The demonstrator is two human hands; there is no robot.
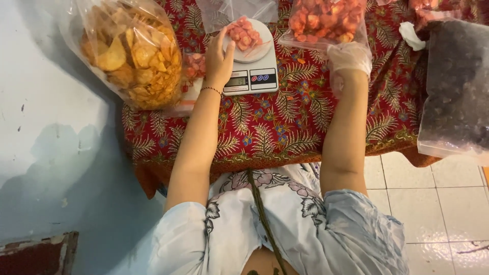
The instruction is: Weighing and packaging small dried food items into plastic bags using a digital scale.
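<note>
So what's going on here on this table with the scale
A person sits at a table covered by a red patterned cloth. Their bare left hand rests on the edge of a small white kitchen scale, whose round plate holds a heap of orange-pink snack pieces. The right hand, in a thin clear glove, touches a clear bag of similar pieces. A big bag of yellow chips lies at the left.

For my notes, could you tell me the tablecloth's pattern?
Red tablecloth with pale fern leaves and small blue flowers; head view.
</note>
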